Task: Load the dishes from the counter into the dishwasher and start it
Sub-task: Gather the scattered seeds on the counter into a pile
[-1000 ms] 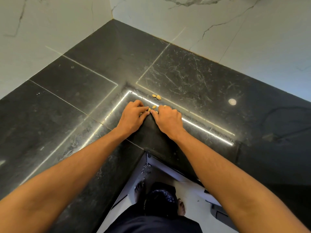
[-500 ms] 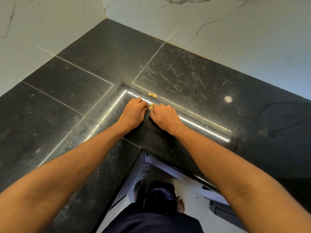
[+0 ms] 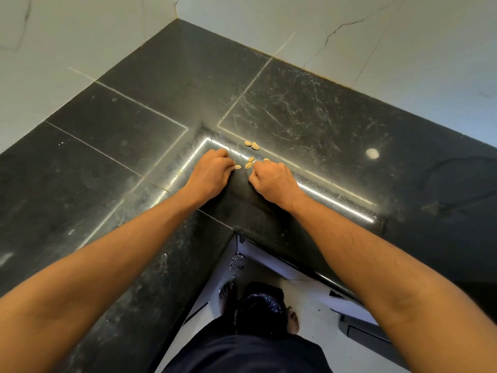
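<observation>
No dishes show on the black stone counter. Only pale seeds lie on it. They look small, light, dry and hard, and likely to skid on polished stone, so they are best pinched by the edges or swept together. The left hand sits just left of the seeds and the right hand just right of them. Both have fingers curled, tips down, and whether either pinches a seed cannot be told. Two more seeds lie just beyond.

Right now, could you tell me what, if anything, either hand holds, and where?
It cannot be told: left hand and right hand curl beside loose seeds, finger undersides hidden.
</observation>
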`<move>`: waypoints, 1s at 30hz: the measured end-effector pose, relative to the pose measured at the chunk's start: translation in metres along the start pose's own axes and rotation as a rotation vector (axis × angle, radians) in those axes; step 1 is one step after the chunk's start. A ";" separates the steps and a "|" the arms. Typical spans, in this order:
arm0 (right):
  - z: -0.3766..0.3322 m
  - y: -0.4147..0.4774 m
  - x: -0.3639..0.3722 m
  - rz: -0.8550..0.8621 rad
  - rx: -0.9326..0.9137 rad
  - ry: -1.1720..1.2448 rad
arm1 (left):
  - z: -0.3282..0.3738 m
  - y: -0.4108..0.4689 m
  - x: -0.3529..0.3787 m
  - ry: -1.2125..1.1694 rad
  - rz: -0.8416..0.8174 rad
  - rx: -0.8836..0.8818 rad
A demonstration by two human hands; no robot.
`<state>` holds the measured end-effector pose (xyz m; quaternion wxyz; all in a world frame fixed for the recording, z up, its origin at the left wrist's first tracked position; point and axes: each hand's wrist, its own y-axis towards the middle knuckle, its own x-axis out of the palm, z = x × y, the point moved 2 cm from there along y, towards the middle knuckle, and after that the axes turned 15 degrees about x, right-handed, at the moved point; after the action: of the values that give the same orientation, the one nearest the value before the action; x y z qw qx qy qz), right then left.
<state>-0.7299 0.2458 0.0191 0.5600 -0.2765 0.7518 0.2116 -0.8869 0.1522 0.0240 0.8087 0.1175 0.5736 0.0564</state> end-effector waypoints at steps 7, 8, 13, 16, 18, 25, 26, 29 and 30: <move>0.003 -0.007 0.002 0.113 0.047 0.157 | 0.006 0.000 0.003 -0.037 0.039 -0.001; 0.004 -0.008 0.001 0.133 0.052 0.173 | 0.007 -0.001 0.003 -0.051 0.056 -0.006; 0.010 -0.009 0.001 0.162 0.244 0.414 | 0.007 0.001 0.004 -0.070 0.067 -0.031; 0.020 -0.001 -0.006 0.141 0.644 0.815 | 0.011 0.003 0.003 0.019 0.025 -0.011; 0.030 0.001 -0.012 0.058 0.822 1.239 | 0.016 0.004 0.002 0.100 -0.012 0.025; 0.045 -0.010 -0.022 -0.350 0.926 2.069 | 0.018 0.009 0.001 0.050 0.006 -0.106; 0.041 -0.010 -0.021 -0.375 0.941 2.046 | 0.020 0.010 0.000 -0.001 0.055 -0.164; 0.027 -0.009 -0.018 -0.407 0.940 1.963 | 0.038 0.018 -0.003 -0.123 0.200 -0.215; 0.022 -0.008 -0.017 -0.427 0.936 1.968 | 0.046 0.022 -0.005 -0.141 0.228 -0.186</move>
<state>-0.7046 0.2564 0.0288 -0.2070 -0.2091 0.8109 -0.5058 -0.8444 0.1669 0.0483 0.8427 0.1102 0.4905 0.1923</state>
